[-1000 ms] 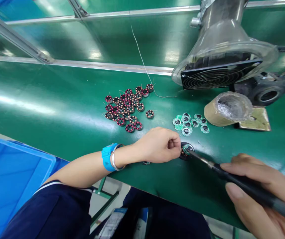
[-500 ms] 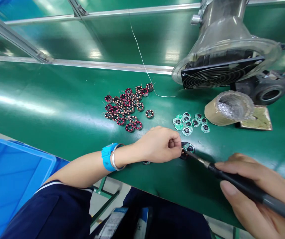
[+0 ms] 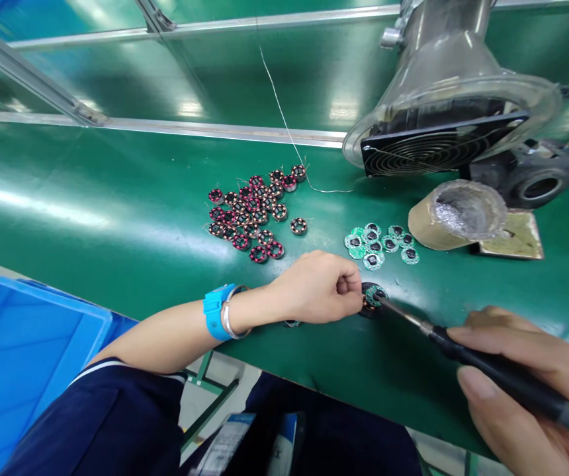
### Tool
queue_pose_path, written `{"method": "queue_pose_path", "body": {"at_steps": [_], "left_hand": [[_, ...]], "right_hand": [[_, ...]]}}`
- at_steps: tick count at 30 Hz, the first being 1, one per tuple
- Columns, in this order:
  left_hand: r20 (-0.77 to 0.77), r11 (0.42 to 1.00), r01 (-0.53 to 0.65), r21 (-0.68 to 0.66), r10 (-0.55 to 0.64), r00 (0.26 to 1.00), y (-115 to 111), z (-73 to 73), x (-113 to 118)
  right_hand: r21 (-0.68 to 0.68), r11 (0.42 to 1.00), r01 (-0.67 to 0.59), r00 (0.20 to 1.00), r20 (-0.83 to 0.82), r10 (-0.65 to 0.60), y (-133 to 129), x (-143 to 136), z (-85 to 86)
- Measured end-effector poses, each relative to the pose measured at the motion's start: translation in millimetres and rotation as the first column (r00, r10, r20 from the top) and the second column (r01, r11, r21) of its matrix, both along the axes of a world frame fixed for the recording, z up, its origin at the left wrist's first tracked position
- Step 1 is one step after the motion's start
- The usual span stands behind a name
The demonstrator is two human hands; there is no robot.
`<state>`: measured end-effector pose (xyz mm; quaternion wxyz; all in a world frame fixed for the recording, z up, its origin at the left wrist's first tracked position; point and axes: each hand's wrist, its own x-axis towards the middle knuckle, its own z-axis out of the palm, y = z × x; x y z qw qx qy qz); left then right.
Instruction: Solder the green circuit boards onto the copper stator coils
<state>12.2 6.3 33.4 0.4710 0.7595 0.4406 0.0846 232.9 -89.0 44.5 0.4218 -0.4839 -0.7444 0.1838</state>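
In my right hand [image 3: 523, 377] is a soldering iron [image 3: 493, 363], its tip touching or just over a small round green circuit board [image 3: 374, 293]. The board sits with copper windings on a dark round base on the bench. My left hand [image 3: 321, 287] is closed in a pinch at the left edge of this piece. What the fingertips grip is hidden from me. Just beyond lie several loose round green boards [image 3: 374, 262] with black centres. Further left is a cluster of small wound stators [image 3: 252, 205], some red and some copper, with wire ends sticking up.
A clear fume hood with a fan grille [image 3: 433, 149] hangs at the back right. Below it stand a cardboard cup [image 3: 431, 221] with silvery residue, a sponge tray [image 3: 517, 238] and a black holder [image 3: 537, 182]. Solder wire [image 3: 282, 109] dangles behind the stators. A blue bin [image 3: 31, 370] is at left.
My right hand has drawn slightly to the right with the soldering iron, and the tip has shifted from the board's left edge toward its right side. My left hand stays put.
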Motion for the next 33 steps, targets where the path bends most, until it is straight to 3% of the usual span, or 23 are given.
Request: {"method": "queue_pose_path", "body": {"at_steps": [6,10,13,15,20,23,27,33], "left_hand": [[0.002,1.0,-0.005,0.008,0.005,1.0,0,0.2,0],[0.009,1.0,-0.003,0.012,0.003,1.0,0,-0.3,0],[0.011,1.0,0.007,0.017,-0.008,1.0,-1,-0.8,-1],[0.012,0.997,0.035,0.063,-0.036,0.999,-3,-1.6,-1],[-0.06,0.959,0.15,0.242,-0.14,0.988,-7,-9.4,0],[-0.068,0.944,0.195,0.268,-0.183,0.981,-4,-15.1,2],[0.04,0.938,0.24,0.252,-0.258,0.965,6,-16.6,0],[0.069,0.928,0.274,0.254,-0.3,0.952,16,-12.6,-3]], "right_hand": [[0.032,0.999,-0.035,0.995,-0.094,0.038,10,2,2.7],[-0.055,0.995,0.087,0.994,-0.068,-0.09,6,1,-4.3],[0.039,0.968,0.247,0.964,-0.111,-0.242,9,-6,-17.7],[0.094,0.954,0.285,0.956,-0.1,-0.275,14,-10,-27.4],[0.122,0.99,0.071,0.978,0.186,-0.093,27,-13,-41.4],[0.12,0.993,0.011,0.981,0.192,-0.034,28,-13,-43.6],[0.094,0.994,-0.056,0.988,0.146,0.041,28,-15,-43.2],[0.135,0.991,-0.021,0.98,0.2,-0.007,30,-15,-38.6]]}}
